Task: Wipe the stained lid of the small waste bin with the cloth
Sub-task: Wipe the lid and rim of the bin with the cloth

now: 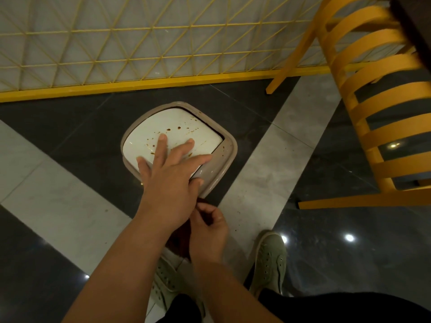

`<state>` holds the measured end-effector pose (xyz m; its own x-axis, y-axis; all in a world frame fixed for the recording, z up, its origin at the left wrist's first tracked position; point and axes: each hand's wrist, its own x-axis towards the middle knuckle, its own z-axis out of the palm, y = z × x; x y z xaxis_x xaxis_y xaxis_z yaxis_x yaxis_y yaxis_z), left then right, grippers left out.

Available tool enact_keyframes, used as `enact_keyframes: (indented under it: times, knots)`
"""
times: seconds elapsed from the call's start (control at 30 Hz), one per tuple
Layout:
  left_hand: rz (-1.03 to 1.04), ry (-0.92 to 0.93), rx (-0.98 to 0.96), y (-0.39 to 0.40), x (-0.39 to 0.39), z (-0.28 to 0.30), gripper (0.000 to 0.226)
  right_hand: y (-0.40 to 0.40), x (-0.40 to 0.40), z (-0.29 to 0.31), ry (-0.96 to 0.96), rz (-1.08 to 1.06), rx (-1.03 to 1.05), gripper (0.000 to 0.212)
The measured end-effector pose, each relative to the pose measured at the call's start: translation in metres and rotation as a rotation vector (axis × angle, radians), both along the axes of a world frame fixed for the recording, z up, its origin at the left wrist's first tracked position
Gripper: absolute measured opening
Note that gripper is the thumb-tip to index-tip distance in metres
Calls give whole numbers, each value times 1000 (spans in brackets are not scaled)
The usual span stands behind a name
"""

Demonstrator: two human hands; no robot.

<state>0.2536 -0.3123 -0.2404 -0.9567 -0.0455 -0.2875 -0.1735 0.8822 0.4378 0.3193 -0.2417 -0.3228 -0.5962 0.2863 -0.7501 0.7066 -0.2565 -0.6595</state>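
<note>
The small waste bin (229,155) stands on the floor, seen from above, with a beige rim and a white swing lid (163,122). Brown spots and streaks dot the lid's middle and far right edge. My left hand (170,176) lies flat on the near part of the lid, fingers spread and straight, thumb over the rim. Just below it, my right hand (210,234) is curled and pinches a dark brown cloth (179,241), which hangs beneath my left wrist and is mostly hidden by it.
A yellow lattice fence (140,54) runs along the floor behind the bin. A yellow slatted chair (373,89) stands close on the right. My green shoes (270,259) are on the dark and grey tiles just in front of the bin.
</note>
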Motion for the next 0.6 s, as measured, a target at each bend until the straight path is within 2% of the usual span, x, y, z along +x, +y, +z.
enact_keyframes:
  times: [0.1,0.17,0.27,0.4,0.5,0.53,0.6]
  knots:
    - [-30,-7,-34,-3,-1,1,49,34,-27,-6,-13,-129,96,11]
    - [-61,-27,-79,-7,-2,3,50,58,-54,-5,-34,-213,87,12]
    - [-76,-43,-89,-16,3,6,52,72,-76,9,67,-211,101,12]
    - [-23,-8,33,-17,7,5,54,52,-53,37,276,2,43,20]
    - [-2,18,68,-15,6,2,52,35,-36,39,543,276,185,22]
    - [2,19,75,-16,6,1,51,34,-40,35,589,320,247,22]
    - [1,16,90,-18,7,0,50,41,-62,27,543,307,296,22]
